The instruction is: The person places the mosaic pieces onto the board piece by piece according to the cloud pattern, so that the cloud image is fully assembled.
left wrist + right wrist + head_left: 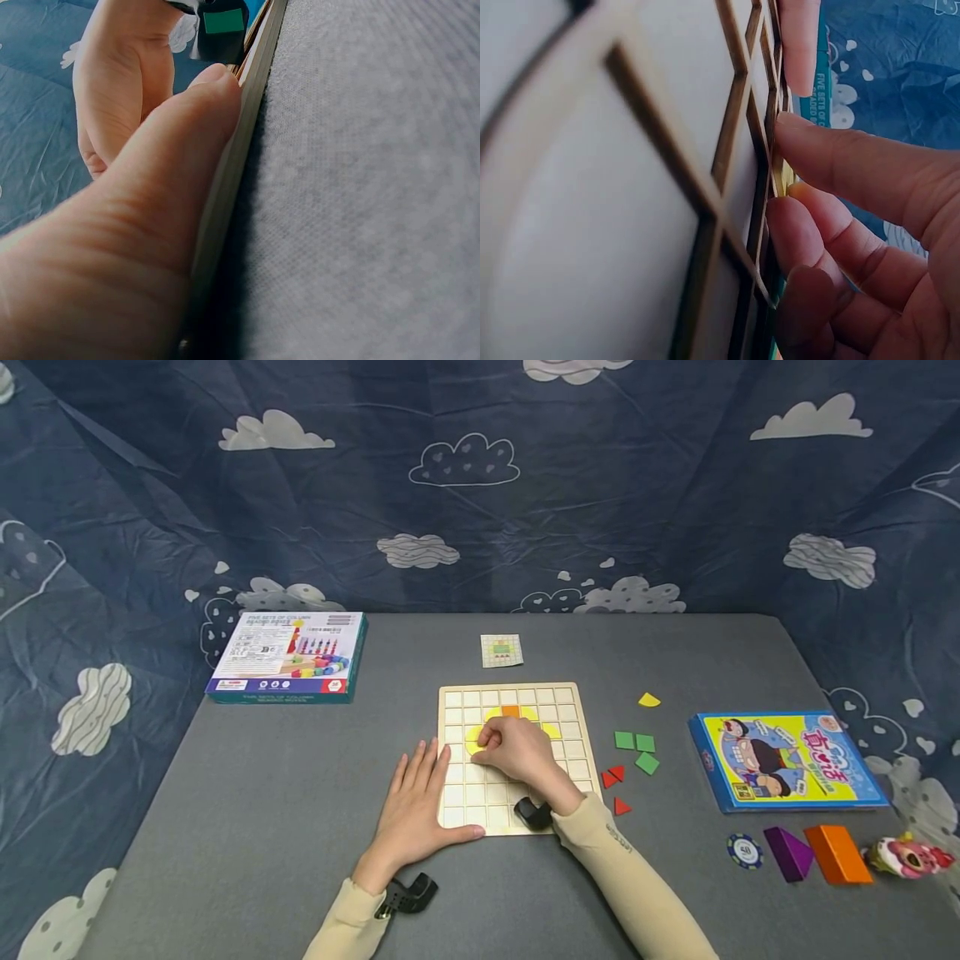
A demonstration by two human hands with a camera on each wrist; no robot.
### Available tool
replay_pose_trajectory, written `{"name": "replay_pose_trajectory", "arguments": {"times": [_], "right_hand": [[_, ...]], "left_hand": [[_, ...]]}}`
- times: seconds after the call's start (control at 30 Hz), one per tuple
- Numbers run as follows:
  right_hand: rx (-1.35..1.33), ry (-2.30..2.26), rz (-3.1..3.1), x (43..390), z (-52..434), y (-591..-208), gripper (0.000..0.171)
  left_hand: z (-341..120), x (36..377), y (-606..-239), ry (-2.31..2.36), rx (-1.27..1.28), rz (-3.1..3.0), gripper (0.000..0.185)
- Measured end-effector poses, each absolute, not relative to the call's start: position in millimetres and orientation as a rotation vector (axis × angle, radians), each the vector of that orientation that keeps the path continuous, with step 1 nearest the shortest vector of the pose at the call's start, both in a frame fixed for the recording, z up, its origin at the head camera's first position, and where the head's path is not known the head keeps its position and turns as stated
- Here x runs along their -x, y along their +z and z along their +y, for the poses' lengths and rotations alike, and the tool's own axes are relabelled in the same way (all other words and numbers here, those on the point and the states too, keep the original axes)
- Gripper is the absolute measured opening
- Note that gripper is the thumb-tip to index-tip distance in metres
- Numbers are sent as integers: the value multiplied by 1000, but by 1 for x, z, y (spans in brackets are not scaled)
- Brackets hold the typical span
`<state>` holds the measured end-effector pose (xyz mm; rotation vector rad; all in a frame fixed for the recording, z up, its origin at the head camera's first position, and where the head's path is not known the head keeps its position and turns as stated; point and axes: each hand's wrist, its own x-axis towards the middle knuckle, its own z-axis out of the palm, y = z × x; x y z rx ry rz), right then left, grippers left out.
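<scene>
Now the right hand (517, 750) pinches a yellow piece (474, 740) on the wooden board (577, 752) mid-bench; the left hand (417, 797) lies flat, fingers straight, on its left edge.

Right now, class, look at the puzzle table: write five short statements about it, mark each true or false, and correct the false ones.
1. The left hand lies flat on the wooden grid board's left edge. True.
2. The right hand pinches a yellow rounded piece on the board. True.
3. Three green square tiles sit left of the board. False: right of it.
4. The small pattern card lies on the board. False: beyond it.
5. An orange tile sits in the grid. True.
</scene>
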<state>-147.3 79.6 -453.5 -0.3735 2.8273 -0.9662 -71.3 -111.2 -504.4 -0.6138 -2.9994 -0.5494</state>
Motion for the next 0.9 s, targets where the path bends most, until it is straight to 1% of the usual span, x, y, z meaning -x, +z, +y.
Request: {"name": "replay_pose_trajectory", "arguments": {"times": [0.2, 0.4, 0.63, 0.9], "right_hand": [[391, -995, 2821, 142, 92, -451, 19], [411, -1090, 2799, 137, 115, -442, 14], [410, -1164, 2863, 136, 158, -438, 11], [279, -1109, 2947, 131, 206, -440, 14]], "left_hand": [[-111, 71, -504, -542, 612, -3006, 118], [-110, 71, -504, -553, 605, -3019, 118], [-110, 72, -505, -565, 608, -3015, 119], [-111, 71, -505, -566, 606, -3017, 119]]}}
